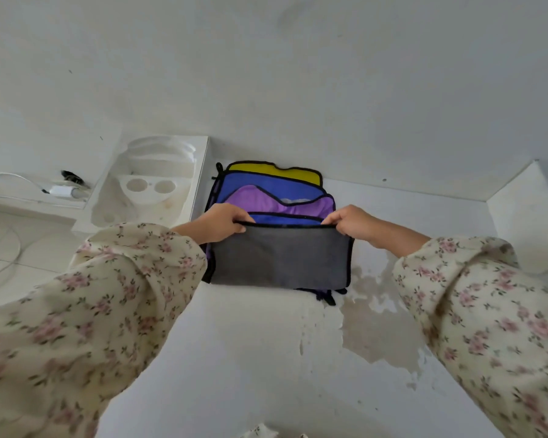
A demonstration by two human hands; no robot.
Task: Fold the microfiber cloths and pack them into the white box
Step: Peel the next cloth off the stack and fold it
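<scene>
A grey microfiber cloth (280, 257) with black trim lies folded on top of a stack of cloths on the white surface. My left hand (220, 224) pinches its far left corner and my right hand (351, 222) pinches its far right corner. Beyond the grey one, a purple cloth (279, 202), a blue cloth (260, 184) and a yellow cloth (276, 172) fan out toward the wall. A white box (525, 216) stands at the right edge, its inside not visible.
A white moulded packaging tray (152, 184) with round hollows leans at the left of the stack. Left of it lie a white charger (62, 191) and cable. The white surface (377, 336) has peeled, stained patches near my right arm.
</scene>
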